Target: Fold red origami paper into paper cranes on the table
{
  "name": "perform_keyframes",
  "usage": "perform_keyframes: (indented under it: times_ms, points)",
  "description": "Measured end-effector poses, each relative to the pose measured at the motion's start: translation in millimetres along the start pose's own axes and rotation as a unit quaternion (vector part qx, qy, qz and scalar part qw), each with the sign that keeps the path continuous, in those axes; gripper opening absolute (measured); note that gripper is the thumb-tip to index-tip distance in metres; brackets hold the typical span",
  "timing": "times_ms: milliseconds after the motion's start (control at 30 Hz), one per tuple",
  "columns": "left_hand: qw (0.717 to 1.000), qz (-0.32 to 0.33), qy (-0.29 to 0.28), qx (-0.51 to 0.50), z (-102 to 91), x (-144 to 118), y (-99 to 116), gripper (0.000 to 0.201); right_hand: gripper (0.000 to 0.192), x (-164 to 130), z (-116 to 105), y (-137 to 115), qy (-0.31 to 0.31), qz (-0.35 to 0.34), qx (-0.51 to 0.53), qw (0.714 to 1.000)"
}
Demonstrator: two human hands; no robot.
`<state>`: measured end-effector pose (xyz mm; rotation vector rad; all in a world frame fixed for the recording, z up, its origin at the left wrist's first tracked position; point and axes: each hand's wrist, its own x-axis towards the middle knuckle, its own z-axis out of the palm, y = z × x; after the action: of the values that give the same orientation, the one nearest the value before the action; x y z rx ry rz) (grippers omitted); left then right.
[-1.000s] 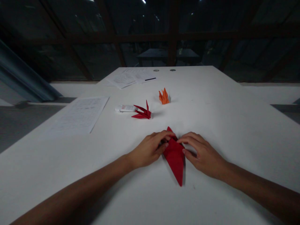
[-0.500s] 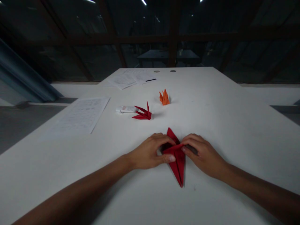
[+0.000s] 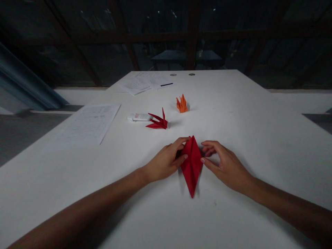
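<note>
White desk [image 3: 259, 138], dim room. Near its front edge, mid-width, we see a red folded paper kite [image 3: 192, 166] lying flat, point toward us. Left hand [image 3: 166, 162] pinches its left edge, thumb and fingers closed on it; right hand [image 3: 225, 165] touches the right edge, fingers loosely open. Farther: red crane [image 3: 157, 122], glue tube [image 3: 138, 117], orange crane [image 3: 182, 104], printed sheets [image 3: 88, 124] toward the left edge. Beyond the far edge, dark windows; details unreadable.

Both forearms are bare to the frame edge, without visible sleeves. The left hand [image 3: 166, 162] and right hand [image 3: 225, 166] wear no gloves, rings or watch.
</note>
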<state>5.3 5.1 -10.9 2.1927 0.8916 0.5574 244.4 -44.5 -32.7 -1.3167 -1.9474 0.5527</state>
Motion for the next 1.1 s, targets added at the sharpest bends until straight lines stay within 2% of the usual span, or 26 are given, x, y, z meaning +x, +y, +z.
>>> perform_keyframes:
  times_ms: [200, 300, 433, 567, 733, 800, 933, 1100]
  points:
    - [0.996, 0.021, 0.084, 0.010, 11.0, -1, -8, 0.080, 0.031, 0, -3, -3, -0.024, -0.095, -0.022, 0.995]
    - [0.994, 0.025, 0.110, 0.000, 13.3, -1, -9, 0.089, 0.028, 0, -2, -4, -0.049, -0.116, -0.069, 0.990]
    - [0.994, 0.035, 0.099, 0.011, 13.7, -1, -9, 0.087, 0.031, 1, -1, -6, -0.071, -0.113, -0.124, 0.983]
    - [0.996, 0.022, 0.082, 0.013, 13.7, -2, -10, 0.083, 0.032, -1, -2, -8, -0.064, -0.124, -0.134, 0.981]
    - [0.995, 0.007, 0.097, -0.030, 10.5, -1, -17, 0.096, 0.032, -6, -2, -10, -0.036, -0.242, -0.127, 0.961]
    - [0.995, 0.015, 0.094, -0.023, 8.4, -1, -19, 0.093, 0.033, -7, -1, -11, -0.040, -0.269, -0.122, 0.954]
    - [0.998, 0.009, 0.054, 0.027, 6.4, -2, -17, 0.080, 0.031, -8, 0, -11, -0.042, -0.268, -0.118, 0.955]
    - [0.997, 0.024, 0.033, 0.072, 6.4, -3, -12, 0.078, 0.037, -8, -1, -12, -0.045, -0.272, -0.106, 0.955]
